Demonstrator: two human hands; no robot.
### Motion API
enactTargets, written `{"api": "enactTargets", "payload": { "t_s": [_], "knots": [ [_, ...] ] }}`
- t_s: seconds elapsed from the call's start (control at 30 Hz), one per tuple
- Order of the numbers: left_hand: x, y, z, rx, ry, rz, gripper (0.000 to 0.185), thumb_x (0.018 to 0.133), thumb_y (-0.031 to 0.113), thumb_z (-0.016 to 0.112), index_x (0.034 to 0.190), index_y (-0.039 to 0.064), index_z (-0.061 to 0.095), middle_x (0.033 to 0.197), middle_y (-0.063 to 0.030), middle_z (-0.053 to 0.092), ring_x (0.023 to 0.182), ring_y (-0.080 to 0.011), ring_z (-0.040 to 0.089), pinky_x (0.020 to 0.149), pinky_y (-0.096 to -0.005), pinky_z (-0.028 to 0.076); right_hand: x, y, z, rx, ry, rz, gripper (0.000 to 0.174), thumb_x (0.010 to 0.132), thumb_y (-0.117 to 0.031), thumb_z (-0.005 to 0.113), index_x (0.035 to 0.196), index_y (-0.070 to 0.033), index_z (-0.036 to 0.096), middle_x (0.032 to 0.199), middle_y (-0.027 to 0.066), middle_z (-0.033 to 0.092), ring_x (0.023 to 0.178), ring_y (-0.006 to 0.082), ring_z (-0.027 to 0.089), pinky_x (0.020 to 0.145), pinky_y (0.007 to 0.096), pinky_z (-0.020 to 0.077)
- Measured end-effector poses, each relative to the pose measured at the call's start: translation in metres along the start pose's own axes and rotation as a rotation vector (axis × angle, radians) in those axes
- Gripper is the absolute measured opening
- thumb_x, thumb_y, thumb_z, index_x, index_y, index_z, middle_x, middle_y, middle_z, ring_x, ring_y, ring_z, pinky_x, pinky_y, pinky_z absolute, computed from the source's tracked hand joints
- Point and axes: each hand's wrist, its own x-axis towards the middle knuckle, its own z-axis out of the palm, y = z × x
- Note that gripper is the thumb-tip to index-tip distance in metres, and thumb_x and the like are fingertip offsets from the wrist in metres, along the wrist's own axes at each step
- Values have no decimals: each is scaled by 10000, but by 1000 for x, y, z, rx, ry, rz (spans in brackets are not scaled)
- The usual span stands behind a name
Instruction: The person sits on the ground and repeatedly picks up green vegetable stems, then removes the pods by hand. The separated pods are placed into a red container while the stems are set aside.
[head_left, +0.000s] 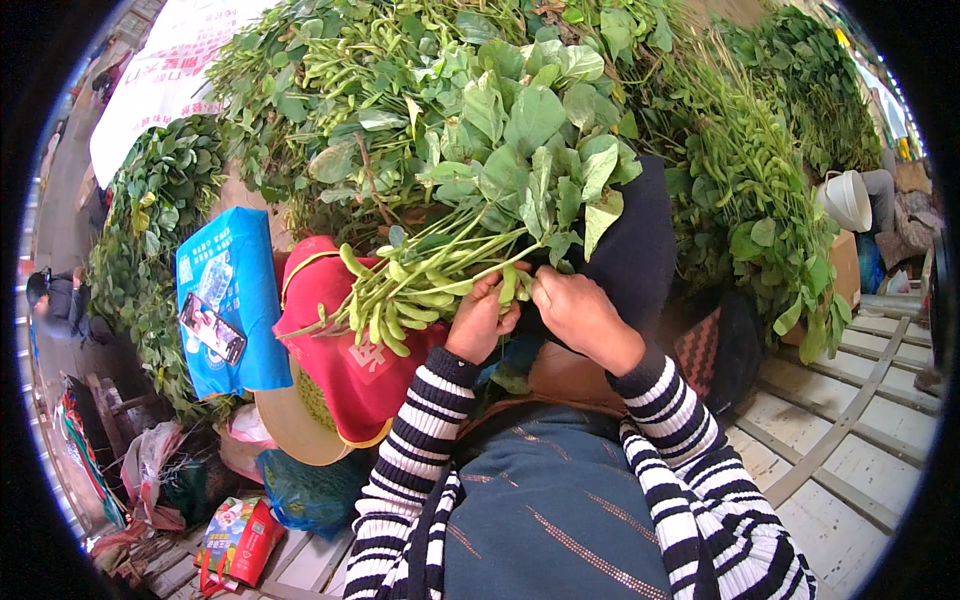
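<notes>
My left hand (486, 319) is closed on green soybean pods, with a pod showing at its fingertips. A leafy bundle of soybean stalks (480, 236) lies over my lap, its pods (394, 311) spreading to the left above a red cloth (375, 367). Close beside, my right hand (574, 311) has its fingers pinched together at the same stalks; what lies between them is hidden. Under the red cloth stands a pale bucket (289, 420) holding shelled green beans (315, 401). A phone (212, 328) rests on a blue bag (225, 255) at the bucket's far side.
Heaped soybean plants (360, 90) fill the area in front, with more at the right (757, 172). A white bucket (846, 200) stands near a seated person (879, 191). Another person (64, 304) is at far left. A red gift bag (251, 544) and a blue plastic bag (311, 487) lie lower left.
</notes>
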Motion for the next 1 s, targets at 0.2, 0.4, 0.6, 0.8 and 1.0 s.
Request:
{"api": "enactTargets", "payload": {
  "t_s": [0.2,0.4,0.6,0.8,1.0],
  "knots": [
    [-4,-9,-1,-52,90,-30,141,940,176,424,1004,128,539,819,48,525,577,-41,408,481,-187,276,19,-45,-19,181,236,-331,157,843,-173,549,907,-34,583,863,153,615,681,330,619,580,392,517],
    [-5,-15,-12,-34,-3,17,117,935,245,478,976,145,521,832,52,503,641,-41,418,504,-197,305,55,-64,7,-137,122,-376,277,828,-169,570,1096,-99,555,853,126,564,656,315,610,563,406,503],
    [-35,11,-19,127,-63,-241,150,887,136,455,948,41,553,780,6,522,585,-68,449,446,-204,300,62,-63,18,-320,116,-369,173,837,-206,557,862,-54,478,786,113,562,633,293,616,533,389,491],
    [-92,42,-9,11,-364,-63,284,890,231,502,794,-26,574,661,-61,532,490,-100,455,407,-208,321,25,-65,22,-321,104,-278,155,874,-210,504,888,-56,509,661,101,627,556,253,646,475,344,506],
    [-93,47,1,-365,21,31,174,954,137,430,1071,39,512,663,-4,473,428,-62,369,363,-180,266,-22,-75,33,-100,-550,-243,245,849,-229,511,828,6,580,667,194,619,666,350,639,620,454,502]
  ]
}}
